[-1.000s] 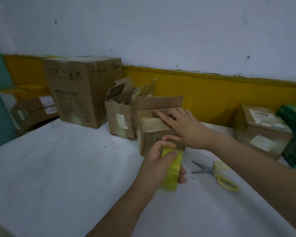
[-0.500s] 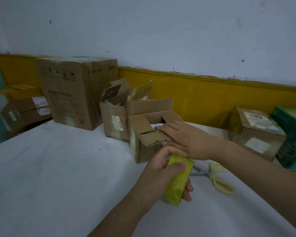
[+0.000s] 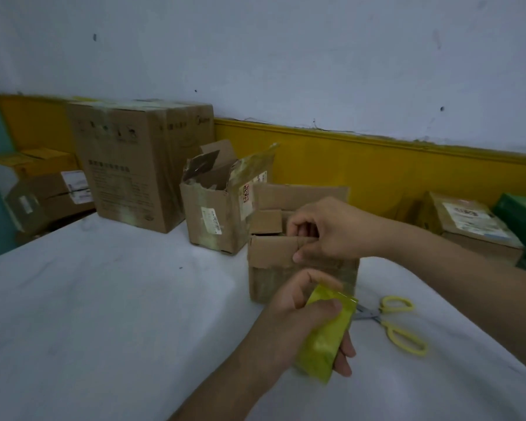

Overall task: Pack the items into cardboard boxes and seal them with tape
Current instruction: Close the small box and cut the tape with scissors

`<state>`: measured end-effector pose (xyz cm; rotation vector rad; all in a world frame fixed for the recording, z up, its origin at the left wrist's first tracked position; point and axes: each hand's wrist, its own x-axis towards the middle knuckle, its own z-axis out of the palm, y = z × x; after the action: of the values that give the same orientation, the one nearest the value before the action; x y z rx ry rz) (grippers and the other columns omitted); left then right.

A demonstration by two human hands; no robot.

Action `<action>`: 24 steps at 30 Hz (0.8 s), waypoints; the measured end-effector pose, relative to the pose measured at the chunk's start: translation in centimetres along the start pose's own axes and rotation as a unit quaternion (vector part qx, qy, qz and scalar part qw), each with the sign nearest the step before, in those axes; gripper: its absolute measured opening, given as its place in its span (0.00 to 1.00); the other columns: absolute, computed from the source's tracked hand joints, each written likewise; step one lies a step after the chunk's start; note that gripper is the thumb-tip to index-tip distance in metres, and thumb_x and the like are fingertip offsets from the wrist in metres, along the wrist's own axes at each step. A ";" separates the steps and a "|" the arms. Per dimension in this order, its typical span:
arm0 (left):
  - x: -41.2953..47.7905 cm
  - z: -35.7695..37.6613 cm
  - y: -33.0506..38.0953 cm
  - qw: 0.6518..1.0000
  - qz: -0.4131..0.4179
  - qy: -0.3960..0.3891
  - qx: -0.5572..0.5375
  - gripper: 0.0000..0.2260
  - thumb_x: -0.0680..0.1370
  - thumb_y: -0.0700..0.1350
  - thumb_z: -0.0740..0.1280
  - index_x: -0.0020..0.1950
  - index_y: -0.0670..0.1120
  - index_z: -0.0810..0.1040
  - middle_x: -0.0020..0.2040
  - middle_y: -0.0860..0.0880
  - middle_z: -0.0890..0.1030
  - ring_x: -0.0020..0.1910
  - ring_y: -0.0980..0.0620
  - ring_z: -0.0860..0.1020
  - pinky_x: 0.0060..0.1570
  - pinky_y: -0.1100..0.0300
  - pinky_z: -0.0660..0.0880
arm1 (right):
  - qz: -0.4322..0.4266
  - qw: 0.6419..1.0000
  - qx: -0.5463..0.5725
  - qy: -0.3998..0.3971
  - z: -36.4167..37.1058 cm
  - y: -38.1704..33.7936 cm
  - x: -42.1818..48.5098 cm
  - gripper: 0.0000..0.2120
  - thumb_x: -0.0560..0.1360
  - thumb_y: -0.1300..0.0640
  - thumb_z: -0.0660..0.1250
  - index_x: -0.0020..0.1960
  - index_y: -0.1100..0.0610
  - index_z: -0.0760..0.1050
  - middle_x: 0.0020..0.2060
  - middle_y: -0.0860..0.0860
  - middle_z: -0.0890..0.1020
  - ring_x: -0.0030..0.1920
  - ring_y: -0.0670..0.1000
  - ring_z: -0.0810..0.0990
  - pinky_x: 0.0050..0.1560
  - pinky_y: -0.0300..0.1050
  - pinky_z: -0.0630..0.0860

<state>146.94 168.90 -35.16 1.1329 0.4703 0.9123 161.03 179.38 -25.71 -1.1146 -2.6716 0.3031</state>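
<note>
A small cardboard box (image 3: 289,268) is placed on the white table (image 3: 104,299). Its front flap is pinched by the right hand (image 3: 331,229). A yellow-green tape roll (image 3: 327,332) is clasped in the left hand (image 3: 298,323), just before the box. Yellow scissors (image 3: 395,323) are lying beside.

Right hand (image 3: 331,232) shifted from flat on small box (image 3: 286,268) top to pinching near flap; box turned.

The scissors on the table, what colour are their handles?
Yellow handles on the scissors, seen in the head view.
</note>
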 end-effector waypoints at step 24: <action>-0.4 1.1 0.5 0.995 0.059 0.076 0.033 0.18 0.71 0.38 0.65 0.60 0.42 0.69 0.40 0.35 0.82 0.35 0.40 0.81 0.38 0.49 0.79 | 0.128 0.977 0.012 0.167 2.1 -3.9 -8.6 0.07 0.71 0.46 0.74 0.40 0.48 0.81 0.34 0.42 0.81 0.42 0.40 0.77 0.39 0.33 0.72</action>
<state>147.33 168.07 -34.36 1.1659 0.5647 1.0986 163.65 170.34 -27.79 -1.3690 -2.2307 0.1719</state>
